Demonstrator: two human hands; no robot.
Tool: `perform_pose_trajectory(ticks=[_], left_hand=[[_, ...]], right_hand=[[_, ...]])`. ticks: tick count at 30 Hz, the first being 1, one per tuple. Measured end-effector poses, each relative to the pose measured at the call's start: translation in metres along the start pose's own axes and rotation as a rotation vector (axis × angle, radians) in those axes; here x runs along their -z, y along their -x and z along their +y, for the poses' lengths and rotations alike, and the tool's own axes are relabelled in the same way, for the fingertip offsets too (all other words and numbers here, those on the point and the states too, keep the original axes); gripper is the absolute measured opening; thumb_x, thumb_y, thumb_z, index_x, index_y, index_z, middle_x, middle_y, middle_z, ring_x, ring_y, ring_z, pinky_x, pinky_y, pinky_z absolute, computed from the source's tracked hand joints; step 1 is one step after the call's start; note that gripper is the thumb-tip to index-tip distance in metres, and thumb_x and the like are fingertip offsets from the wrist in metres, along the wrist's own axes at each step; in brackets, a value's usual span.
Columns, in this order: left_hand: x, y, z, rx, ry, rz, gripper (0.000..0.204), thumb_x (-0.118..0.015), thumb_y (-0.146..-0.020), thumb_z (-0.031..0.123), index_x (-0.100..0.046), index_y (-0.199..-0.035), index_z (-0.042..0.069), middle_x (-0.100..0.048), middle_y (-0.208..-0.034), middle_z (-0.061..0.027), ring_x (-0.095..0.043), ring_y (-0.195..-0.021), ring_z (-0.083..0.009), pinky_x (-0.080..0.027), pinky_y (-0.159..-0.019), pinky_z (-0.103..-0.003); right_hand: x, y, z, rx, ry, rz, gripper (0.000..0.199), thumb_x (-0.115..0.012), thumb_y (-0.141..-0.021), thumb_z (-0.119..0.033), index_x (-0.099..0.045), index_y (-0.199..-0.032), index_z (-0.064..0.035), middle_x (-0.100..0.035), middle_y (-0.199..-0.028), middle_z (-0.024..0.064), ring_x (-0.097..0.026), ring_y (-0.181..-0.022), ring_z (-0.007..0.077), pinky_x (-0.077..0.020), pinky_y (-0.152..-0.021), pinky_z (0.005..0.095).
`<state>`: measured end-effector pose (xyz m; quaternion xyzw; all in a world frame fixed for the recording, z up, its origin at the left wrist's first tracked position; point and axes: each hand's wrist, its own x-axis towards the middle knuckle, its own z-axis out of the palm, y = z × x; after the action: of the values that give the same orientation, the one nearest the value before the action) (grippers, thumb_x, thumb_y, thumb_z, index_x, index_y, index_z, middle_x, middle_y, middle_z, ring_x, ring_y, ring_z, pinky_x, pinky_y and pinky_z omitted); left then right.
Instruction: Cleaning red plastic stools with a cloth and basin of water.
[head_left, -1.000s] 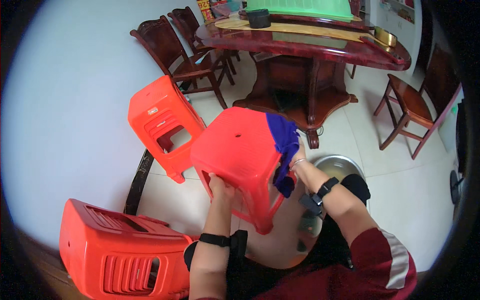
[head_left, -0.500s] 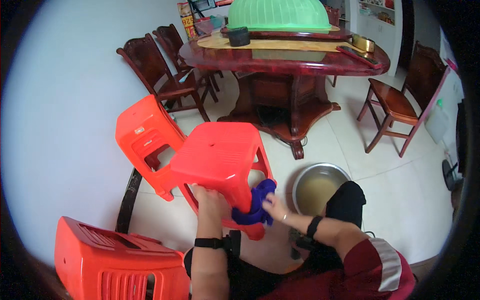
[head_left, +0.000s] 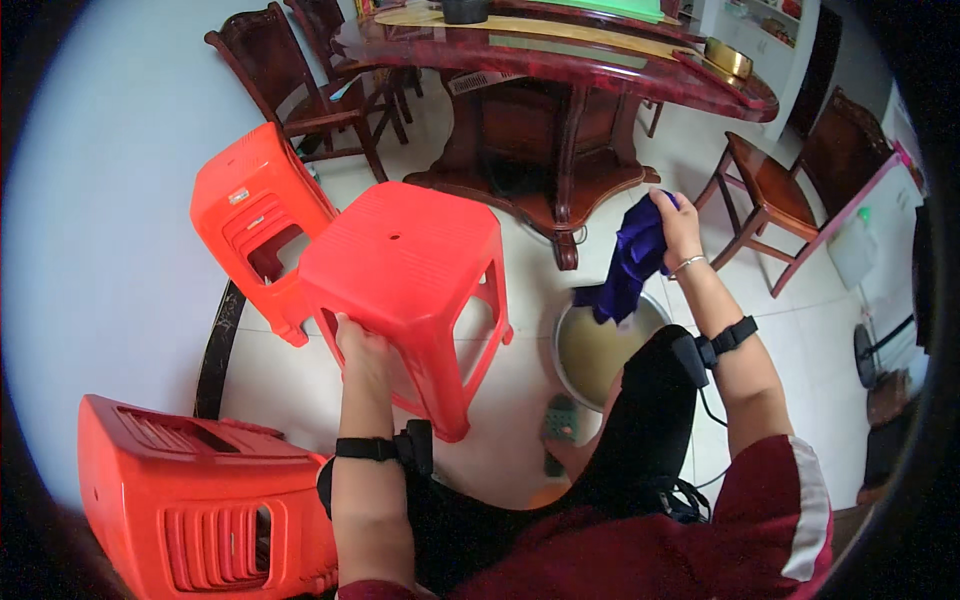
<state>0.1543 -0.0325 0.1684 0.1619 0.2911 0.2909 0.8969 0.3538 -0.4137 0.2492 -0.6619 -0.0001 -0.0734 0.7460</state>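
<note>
Red plastic stool point(head_left: 405, 270): square ribbed seat with a small centre hole, four splayed legs, open sides. It's tilted, seat facing up and toward the camera, legs pointing down and right. Left hand point(head_left: 362, 350) grips the near lower edge of the seat rim; whether any leg touches the floor can't be told.

Blue cloth point(head_left: 630, 262): dark blue, crumpled, bunched at the top in the right hand point(head_left: 678, 222) and hanging down loose. Its lower end hangs over the rim of a round metal basin point(head_left: 600, 350) of murky water; can't tell if it touches.
</note>
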Motion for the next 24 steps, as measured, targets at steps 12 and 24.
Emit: perform_pose_trajectory(ticks=[12, 24], left_hand=[[0.004, 0.004, 0.001, -0.232, -0.122, 0.116, 0.047, -0.025, -0.100, 0.031, -0.031, -0.135, 0.002, -0.041, -0.135, -0.0127, -0.045, -0.120, -0.0296, -0.038, -0.102, -0.045], [0.060, -0.011, -0.003, -0.499, -0.684, 0.141, 0.082, -0.068, -0.076, 0.045, -0.035, -0.131, -0.005, -0.048, -0.126, -0.0194, -0.055, -0.106, -0.0302, -0.045, -0.090, -0.039]], right_hand=[[0.070, -0.059, 0.163, -0.289, 1.452, -0.676, 0.028, -0.068, -0.073, -0.023, -0.062, -0.081, 0.0036, -0.062, -0.071, 0.0154, -0.062, -0.070, 0.0223, -0.0504, -0.061, 0.0386], [-0.183, 0.040, 0.093, -0.565, 0.364, -0.679, 0.103, -0.047, -0.070, -0.079, -0.018, -0.144, -0.0138, -0.016, -0.148, 0.0173, -0.018, -0.135, 0.0367, -0.0205, -0.099, 0.0654]])
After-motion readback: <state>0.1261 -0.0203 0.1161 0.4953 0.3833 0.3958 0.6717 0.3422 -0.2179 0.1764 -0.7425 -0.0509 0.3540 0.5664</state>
